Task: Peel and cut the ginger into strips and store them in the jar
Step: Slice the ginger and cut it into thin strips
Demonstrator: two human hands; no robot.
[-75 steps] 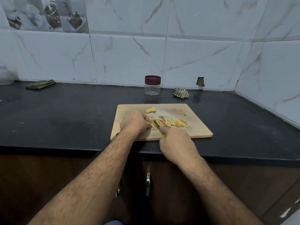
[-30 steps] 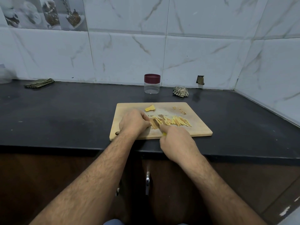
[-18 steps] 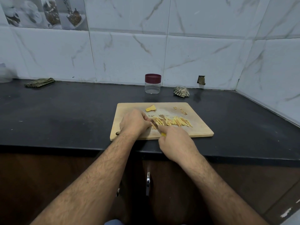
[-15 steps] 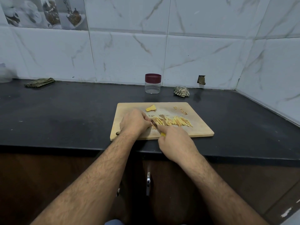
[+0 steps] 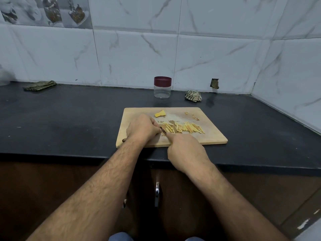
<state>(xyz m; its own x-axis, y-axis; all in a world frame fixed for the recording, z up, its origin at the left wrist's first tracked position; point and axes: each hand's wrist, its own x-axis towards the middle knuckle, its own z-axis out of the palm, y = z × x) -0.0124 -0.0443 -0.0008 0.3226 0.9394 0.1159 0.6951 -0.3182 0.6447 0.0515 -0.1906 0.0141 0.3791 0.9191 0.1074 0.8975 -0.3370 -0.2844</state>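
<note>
Strip-cutting is judged under way at frame centre: a knife (image 5: 163, 130) is gripped in the curled right hand (image 5: 184, 150), ginger strips (image 5: 184, 128) are pinned on the board (image 5: 212, 136) by the curled left hand (image 5: 143, 129). One uncut chunk (image 5: 160, 113) waits; the jar (image 5: 162, 87) above remains lidded, so opening is called for later.

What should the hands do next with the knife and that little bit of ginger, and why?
Probably one more thin slice. The right hand grips the knife, its blade at the ginger piece pinned under the left hand. Cut strips lie beside it on the board; a chunk waits, and the jar is lidded.
</note>
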